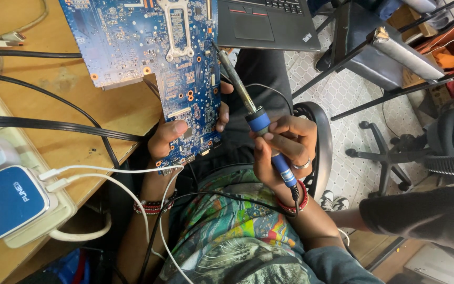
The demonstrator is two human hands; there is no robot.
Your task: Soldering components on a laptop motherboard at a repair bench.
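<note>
Right hand (285, 150): fingers closed around the blue handle of a soldering iron (258, 123), tip angled up to the board's right edge.
Left hand (172, 138): thumb on top, fingers beneath, clamped on the lower corner of a blue laptop motherboard (153, 42).
Motherboard: upper part rests on wooden desk (116, 113), lower end overhangs the lap.
Surroundings: black laptop (266, 21) above; black cables (53, 125) cross the desk; white power strip (24, 231) at left.

The blue circuit board (148, 58) and the laptop (266, 21) are cut off by the top edge.

Black laptop (266, 21), blue-and-white charger (6, 202), black cables (53, 125), wooden table (116, 113).
</note>
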